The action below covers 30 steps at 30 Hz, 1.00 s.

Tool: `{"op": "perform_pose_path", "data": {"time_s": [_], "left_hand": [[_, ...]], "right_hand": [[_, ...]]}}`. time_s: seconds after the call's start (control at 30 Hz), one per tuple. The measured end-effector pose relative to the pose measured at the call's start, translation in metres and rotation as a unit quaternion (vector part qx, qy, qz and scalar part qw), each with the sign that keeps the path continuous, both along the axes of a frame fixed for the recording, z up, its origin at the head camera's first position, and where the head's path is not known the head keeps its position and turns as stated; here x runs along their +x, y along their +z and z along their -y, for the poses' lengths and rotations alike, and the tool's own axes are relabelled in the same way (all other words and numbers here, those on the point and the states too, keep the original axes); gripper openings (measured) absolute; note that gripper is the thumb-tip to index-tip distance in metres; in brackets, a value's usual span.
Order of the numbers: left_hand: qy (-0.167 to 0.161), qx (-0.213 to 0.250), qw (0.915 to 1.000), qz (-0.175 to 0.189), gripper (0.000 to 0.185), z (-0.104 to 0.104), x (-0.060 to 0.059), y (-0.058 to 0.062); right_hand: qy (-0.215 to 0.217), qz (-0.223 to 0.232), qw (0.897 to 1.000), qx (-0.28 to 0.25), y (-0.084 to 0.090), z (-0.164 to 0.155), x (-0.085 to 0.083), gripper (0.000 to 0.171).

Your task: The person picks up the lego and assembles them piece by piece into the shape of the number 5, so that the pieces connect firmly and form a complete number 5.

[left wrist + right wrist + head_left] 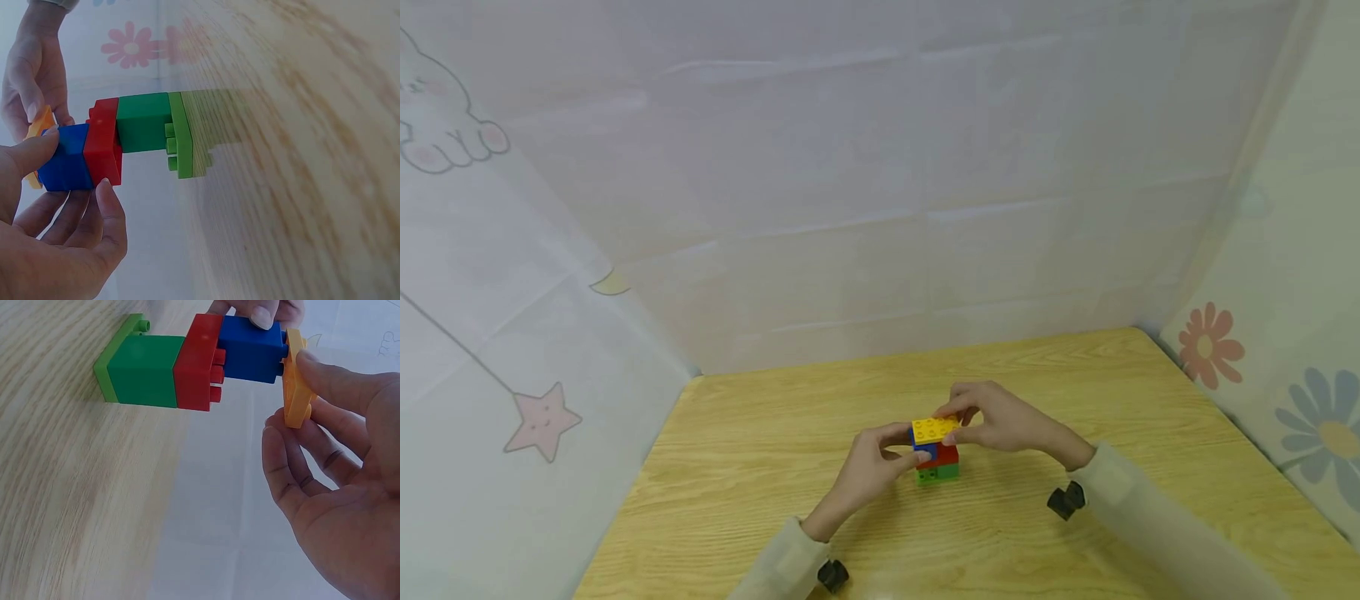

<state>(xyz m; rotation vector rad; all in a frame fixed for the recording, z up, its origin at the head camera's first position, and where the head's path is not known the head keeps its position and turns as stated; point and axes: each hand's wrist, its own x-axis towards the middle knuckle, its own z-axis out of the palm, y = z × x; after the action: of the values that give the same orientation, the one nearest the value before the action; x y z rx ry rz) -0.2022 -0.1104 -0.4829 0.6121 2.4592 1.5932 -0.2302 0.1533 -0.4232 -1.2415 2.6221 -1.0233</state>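
We see a small brick stack (937, 454) standing near the middle of the wooden counter (760, 467): a thin green plate (105, 369) at the bottom, then a green block (145, 370), a red brick (199, 362), a blue brick (251, 355), and a flat yellow plate (933, 429) on top. Our left hand (871, 467) grips the stack from the side, its thumb (31, 152) on the blue brick and a finger against the red one. Our right hand (1000, 421) pinches the yellow plate by its edge, thumb on one side and fingers (284, 459) curled round the other. In the right wrist view the yellow plate sits against the blue brick; we cannot tell whether it is pressed fully down.
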Motion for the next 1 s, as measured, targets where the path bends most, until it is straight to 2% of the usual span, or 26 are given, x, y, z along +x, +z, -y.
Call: {"op": "perform_pose_path", "data": {"time_s": [0.47, 1.0], "left_hand": [[-0.011, 0.011, 0.9999, 0.005, 0.036, 0.000, 0.000, 0.001], [-0.012, 0.005, 0.9999, 0.005, 0.033, 0.000, -0.001, 0.005]], "right_hand": [[0.005, 0.020, 1.000, 0.009, 0.000, 0.002, -0.001, 0.034], [0.010, 0.024, 0.999, 0.044, 0.011, 0.006, 0.002, 0.031]]}}
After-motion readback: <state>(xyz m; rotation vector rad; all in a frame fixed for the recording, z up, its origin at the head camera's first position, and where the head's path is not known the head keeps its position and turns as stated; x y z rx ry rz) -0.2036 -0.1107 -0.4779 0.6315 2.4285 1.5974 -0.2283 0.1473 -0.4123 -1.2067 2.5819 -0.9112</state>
